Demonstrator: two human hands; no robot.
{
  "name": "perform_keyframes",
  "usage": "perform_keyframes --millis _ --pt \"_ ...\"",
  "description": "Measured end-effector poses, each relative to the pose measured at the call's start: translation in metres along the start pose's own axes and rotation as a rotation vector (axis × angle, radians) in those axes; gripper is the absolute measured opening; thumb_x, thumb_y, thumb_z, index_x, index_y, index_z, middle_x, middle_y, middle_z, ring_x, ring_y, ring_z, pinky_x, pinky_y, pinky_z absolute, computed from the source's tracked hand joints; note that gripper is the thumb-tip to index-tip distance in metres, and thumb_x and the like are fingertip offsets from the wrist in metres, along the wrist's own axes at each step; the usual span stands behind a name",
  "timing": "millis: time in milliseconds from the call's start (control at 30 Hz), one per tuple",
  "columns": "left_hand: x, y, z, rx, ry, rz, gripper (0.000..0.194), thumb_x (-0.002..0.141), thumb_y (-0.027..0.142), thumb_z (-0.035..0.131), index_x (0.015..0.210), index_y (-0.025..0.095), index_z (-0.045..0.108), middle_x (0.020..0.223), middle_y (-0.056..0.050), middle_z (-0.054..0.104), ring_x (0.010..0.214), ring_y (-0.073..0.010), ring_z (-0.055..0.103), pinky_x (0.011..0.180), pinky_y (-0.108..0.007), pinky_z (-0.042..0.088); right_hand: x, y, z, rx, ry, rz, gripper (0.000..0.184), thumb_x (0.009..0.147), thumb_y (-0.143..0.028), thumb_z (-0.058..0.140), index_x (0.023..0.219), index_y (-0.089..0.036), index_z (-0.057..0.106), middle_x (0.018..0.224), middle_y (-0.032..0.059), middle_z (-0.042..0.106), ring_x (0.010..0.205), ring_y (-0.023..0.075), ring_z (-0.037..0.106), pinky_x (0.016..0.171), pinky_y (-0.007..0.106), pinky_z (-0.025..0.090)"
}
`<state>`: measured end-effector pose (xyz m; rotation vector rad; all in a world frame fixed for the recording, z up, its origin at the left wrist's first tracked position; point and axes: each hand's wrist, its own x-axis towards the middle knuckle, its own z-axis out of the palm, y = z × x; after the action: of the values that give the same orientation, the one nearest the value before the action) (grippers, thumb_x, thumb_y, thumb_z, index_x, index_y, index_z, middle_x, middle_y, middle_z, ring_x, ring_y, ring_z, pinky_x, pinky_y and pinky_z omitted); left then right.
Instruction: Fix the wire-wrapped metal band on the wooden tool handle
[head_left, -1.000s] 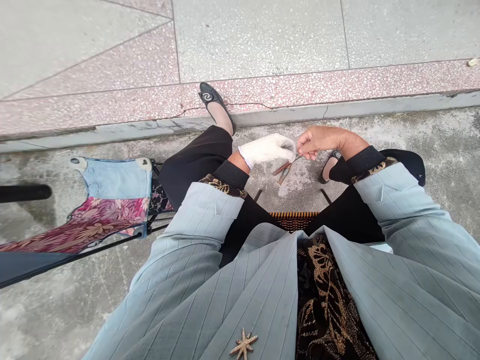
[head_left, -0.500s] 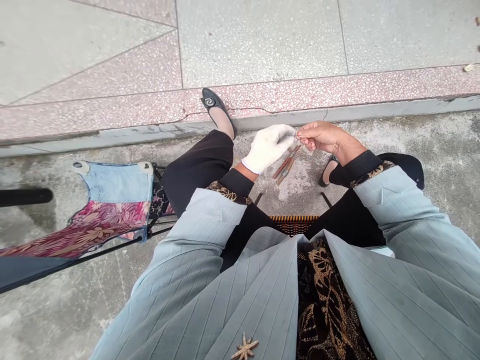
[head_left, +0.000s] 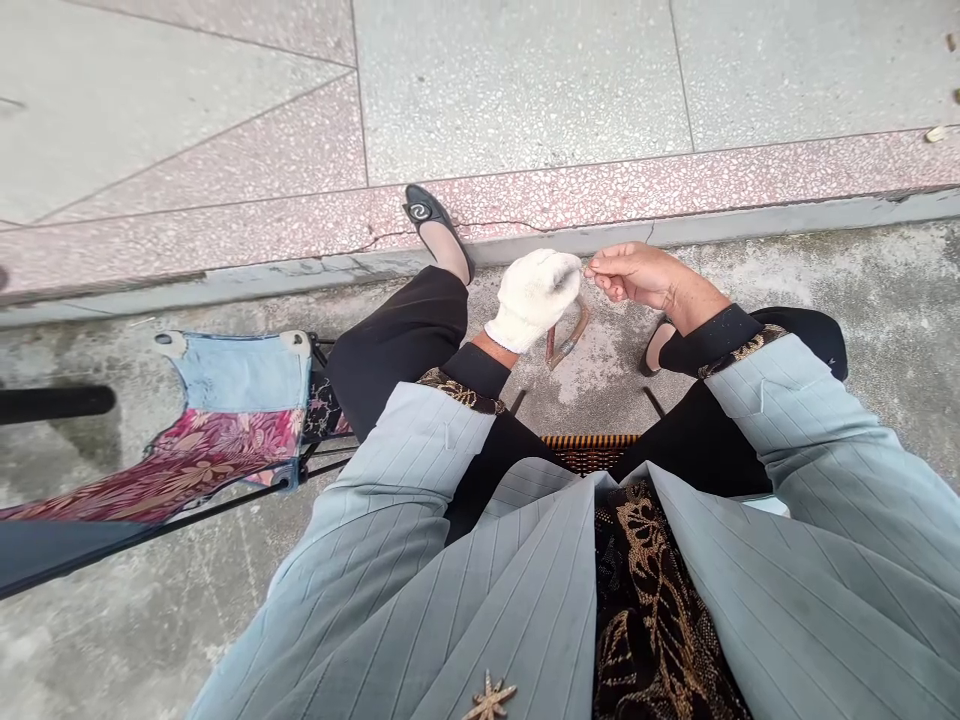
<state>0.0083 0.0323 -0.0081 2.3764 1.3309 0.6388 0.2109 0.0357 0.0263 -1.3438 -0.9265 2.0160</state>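
Rough grey concrete lies under the person, and past its raised edge there is paving of grey and pink stone. On the left side stands a folding seat with blue and red flowered cloth. The left hand, in a white glove, is curled almost closed; what is inside its fingers is hidden. Compared with half a second ago, the glove is turned more over, so its fingers show less. The right hand, bare, makes a narrow pinch just beside the glove — I cannot tell if some small thing is between its fingertips.

Below the glove, between the knees, one sees a brown tool, partly covered by the glove. Its two long parts lay close together before; now they make a wide curved shape with a gap in the middle. This means, in my judgement, that the tool has opened or turned — whether the left hand grips it, the view does not show. One black shoe is set forward on the edge.
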Motion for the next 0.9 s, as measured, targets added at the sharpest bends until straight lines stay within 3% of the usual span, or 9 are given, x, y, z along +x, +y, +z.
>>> perform_keyframes --millis 233,500,667,900 --pt "0.000 0.007 -0.004 -0.123 0.016 -0.123 0.027 0.093 0.022 0.056 0.108 0.017 0.077 0.111 -0.008 0.080 0.109 -0.0225 0.072 0.103 -0.034 0.052 0.007 0.007 -0.009 -0.469 0.172 -0.394 0.009 0.083 -0.021 0.078 0.083 -0.016 0.071 0.073 0.0000 0.067 0.064 0.0114 0.056 0.065 0.026 0.048" --pt "0.004 0.013 -0.009 -0.421 -0.043 -0.296 0.020 0.090 0.028 0.060 0.094 0.017 0.077 0.095 -0.005 0.081 0.090 -0.0186 0.071 0.087 -0.030 0.055 0.013 0.014 -0.010 -0.843 0.232 -0.580 0.014 0.081 -0.026 0.076 0.089 -0.016 0.074 0.085 0.0034 0.069 0.075 0.0161 0.058 0.076 0.033 0.047" --pt "0.003 0.009 -0.002 -0.657 -0.058 -0.385 0.020 0.086 0.031 0.063 0.089 0.016 0.075 0.081 -0.004 0.076 0.072 -0.0143 0.066 0.069 -0.026 0.053 0.014 0.016 -0.009 -0.871 0.261 -0.616 0.014 0.086 -0.029 0.069 0.084 -0.016 0.074 0.083 0.0045 0.069 0.079 0.0176 0.059 0.078 0.033 0.047" --pt "0.003 0.012 0.002 -0.981 -0.085 -0.566 0.011 0.081 0.027 0.067 0.083 0.016 0.068 0.062 0.001 0.062 0.051 -0.0082 0.052 0.049 -0.020 0.043 0.009 0.013 -0.002 -0.694 0.272 -0.555 0.005 0.079 -0.019 0.074 0.075 -0.017 0.071 0.077 0.0020 0.066 0.076 0.0156 0.056 0.075 0.030 0.044"
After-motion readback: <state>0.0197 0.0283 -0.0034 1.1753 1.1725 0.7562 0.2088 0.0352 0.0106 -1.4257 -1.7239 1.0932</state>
